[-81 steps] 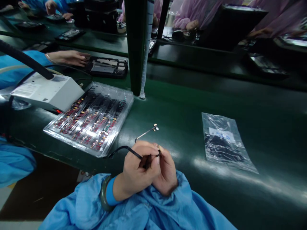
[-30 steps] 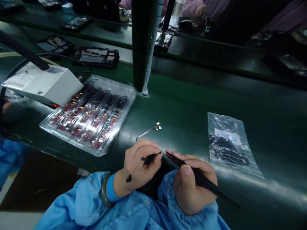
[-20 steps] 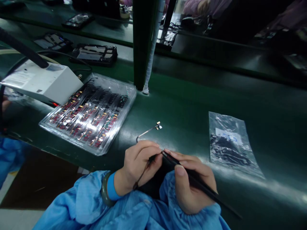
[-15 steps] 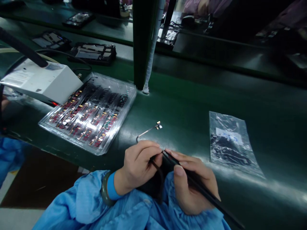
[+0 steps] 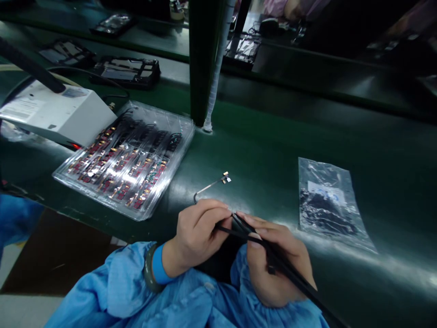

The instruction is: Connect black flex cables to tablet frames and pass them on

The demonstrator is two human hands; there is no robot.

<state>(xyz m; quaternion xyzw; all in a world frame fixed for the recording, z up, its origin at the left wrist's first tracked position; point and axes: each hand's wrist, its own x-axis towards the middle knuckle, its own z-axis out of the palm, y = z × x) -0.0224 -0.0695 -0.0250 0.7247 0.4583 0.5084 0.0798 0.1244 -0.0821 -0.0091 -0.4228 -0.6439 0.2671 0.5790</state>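
Observation:
Thumb and fingertips of my left hand are closed on a thin black flex cable. The strip runs rightward across the tweezers, its loose end by my right thumb. My right hand grips long black tweezers, their tips meeting my left fingertips. What lies right at the tips is too small to make out. Just beyond my left hand, a slim cable with small gold connectors rests on the green bench; its curled near end comes close to my left knuckles.
A clear plastic tray of small red and black parts sits at left, beside a white box with a black arm. To the right lies a clear bag. A green post rises behind. Black device frames stand at the back.
The black cable hung down below my left hand before; now it stretches right across the tweezers. Both hands stay almost in place.

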